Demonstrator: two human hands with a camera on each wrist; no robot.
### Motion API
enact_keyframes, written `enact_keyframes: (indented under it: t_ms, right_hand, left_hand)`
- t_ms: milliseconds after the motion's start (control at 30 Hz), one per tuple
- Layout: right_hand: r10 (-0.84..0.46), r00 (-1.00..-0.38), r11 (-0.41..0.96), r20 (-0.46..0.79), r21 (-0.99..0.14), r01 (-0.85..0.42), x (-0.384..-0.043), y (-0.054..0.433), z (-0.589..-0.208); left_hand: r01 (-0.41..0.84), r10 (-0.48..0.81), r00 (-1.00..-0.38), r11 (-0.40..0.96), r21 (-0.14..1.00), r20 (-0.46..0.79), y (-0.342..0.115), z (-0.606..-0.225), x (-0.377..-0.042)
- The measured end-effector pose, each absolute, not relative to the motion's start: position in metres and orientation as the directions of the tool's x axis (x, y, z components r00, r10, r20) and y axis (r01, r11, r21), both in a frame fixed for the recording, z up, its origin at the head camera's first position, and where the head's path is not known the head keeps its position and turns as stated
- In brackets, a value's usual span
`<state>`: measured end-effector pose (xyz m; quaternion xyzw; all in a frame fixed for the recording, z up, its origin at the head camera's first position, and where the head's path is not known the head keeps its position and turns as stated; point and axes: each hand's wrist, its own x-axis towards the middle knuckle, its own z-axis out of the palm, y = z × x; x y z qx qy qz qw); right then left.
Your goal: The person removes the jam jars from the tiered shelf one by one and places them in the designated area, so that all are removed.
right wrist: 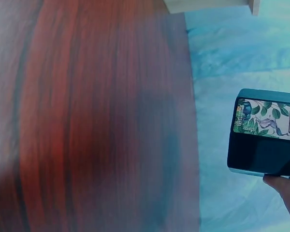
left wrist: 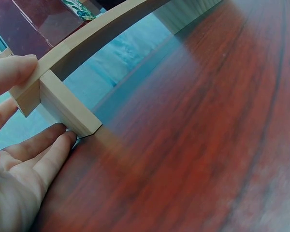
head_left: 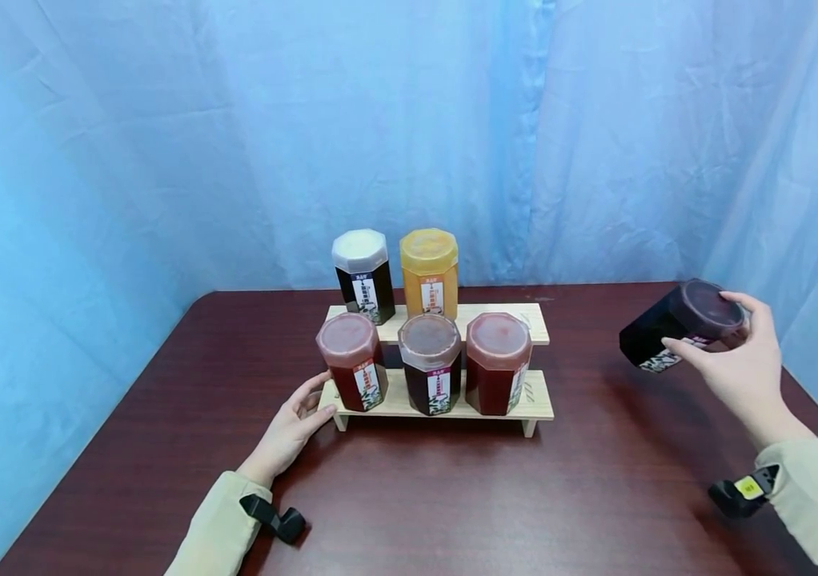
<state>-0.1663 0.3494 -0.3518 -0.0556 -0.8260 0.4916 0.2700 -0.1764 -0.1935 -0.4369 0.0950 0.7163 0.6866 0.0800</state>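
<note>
Jar (head_left: 657, 322), tilted — right hand (head_left: 749, 374) gripping, left hand (head_left: 285, 436) holding stand (head_left: 392, 394)

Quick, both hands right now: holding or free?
Left hand: holding the left end of the wooden rack, thumb and fingers on it.
Right hand: holding a dark jar, tilted in the air.

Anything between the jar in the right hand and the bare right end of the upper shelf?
Nothing visible between the held jar and the bare end of the upper shelf. Closest neighbours: yellow jar to the left, rightmost red jar in front, on the lower shelf.
</note>
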Motion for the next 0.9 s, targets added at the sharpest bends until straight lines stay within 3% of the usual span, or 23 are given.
enact_keyframes:
  t_ms: [367,900]
  right_hand:
    - [0.392,-0.876,0.532,0.279,-0.846,-0.031,-0.164,0.374,-0.358]
    - [0.504,-0.828,0.649,0.247,-0.741,0.174,-0.172,0.386,-0.36]
  left_hand:
    - [0.028,0.249,-0.968,0.022,0.999,0.021,-0.195,-0.439,-0.175]
    - [0.042,0.261,-0.965,0.028,0.999,0.033,-0.192,-0.435,-0.176]
